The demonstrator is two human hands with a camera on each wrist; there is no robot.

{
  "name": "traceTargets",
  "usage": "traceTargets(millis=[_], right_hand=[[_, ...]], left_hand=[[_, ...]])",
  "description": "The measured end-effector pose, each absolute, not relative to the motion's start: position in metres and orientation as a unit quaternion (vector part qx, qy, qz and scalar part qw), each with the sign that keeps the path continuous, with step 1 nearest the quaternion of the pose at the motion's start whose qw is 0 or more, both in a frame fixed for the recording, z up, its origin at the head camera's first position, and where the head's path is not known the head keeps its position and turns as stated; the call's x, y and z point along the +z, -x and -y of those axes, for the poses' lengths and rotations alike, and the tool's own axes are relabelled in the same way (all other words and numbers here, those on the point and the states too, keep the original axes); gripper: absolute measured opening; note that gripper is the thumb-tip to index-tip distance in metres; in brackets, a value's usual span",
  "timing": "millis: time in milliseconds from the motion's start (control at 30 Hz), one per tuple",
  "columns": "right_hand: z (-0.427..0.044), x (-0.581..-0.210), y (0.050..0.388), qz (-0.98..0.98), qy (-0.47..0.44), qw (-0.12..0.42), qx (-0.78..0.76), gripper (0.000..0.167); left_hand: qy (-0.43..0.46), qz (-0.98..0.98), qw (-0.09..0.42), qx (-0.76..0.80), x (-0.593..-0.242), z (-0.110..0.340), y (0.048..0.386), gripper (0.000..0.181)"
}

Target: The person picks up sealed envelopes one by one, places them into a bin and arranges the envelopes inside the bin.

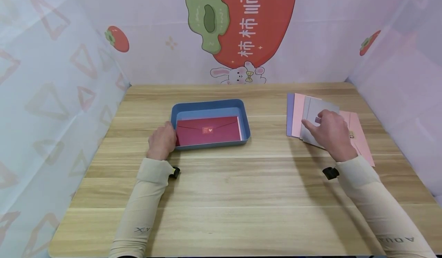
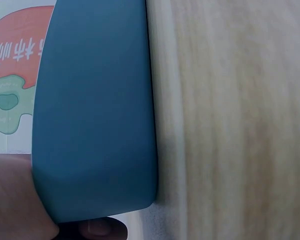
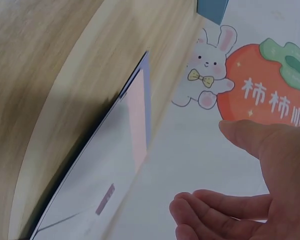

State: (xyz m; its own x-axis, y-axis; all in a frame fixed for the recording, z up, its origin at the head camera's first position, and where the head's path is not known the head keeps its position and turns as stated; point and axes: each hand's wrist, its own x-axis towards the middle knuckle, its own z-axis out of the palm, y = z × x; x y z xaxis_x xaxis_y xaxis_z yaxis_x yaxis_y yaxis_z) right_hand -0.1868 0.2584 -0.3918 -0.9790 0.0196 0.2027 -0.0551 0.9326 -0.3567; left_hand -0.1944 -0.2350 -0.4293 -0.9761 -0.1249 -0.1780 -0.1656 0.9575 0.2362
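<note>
Gripping tray (image 1: 214,147) with left fingers (image 1: 168,134) beside red envelope (image 1: 208,131) already inside; holding right fingers (image 3: 235,204) apart, empty, above paler envelopes (image 1: 312,108) seemingly left.

Tray (image 2: 95,100): matt, smooth plastic from where I stand
Red envelope (image 1: 193,137): smooth paper, looking matt
Grey envelope (image 1: 312,114): smooth matt paper
Table (image 1: 235,200): streaky wood grain, faint sheen
Backdrop (image 1: 155,62): printed cloth, it seems, lightly creased
Sleeves (image 1: 138,208): matt cloth, finely wrinkled

Purple envelope (image 1: 290,114) mostly hidden
</note>
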Motion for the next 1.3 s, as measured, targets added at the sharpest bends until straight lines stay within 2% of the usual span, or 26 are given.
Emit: traceTargets(millis=[200,433,633,833,1300], right_hand=[[-0.275,-0.392,0.183,0.979,0.007,0.095,0.179,0.064],[-0.291,-0.394,0.177,0.976,-0.010,0.123,0.180,0.055],[-0.305,-0.397,0.173,0.983,0.010,0.080,0.163,0.064],[-0.314,-0.400,0.169,0.985,0.027,0.063,0.155,0.058],[-0.325,-0.406,0.165,0.987,0.056,0.004,0.151,0.064]], left_hand=[[0.072,-0.986,0.080,0.130,-0.431,0.236,0.195,0.027],[0.073,-0.985,0.080,0.135,-0.430,0.235,0.197,0.027],[0.071,-0.985,0.088,0.133,-0.428,0.235,0.196,0.027],[0.069,-0.984,0.091,0.136,-0.427,0.236,0.194,0.026],[0.062,-0.985,0.086,0.135,-0.428,0.238,0.195,0.026]])
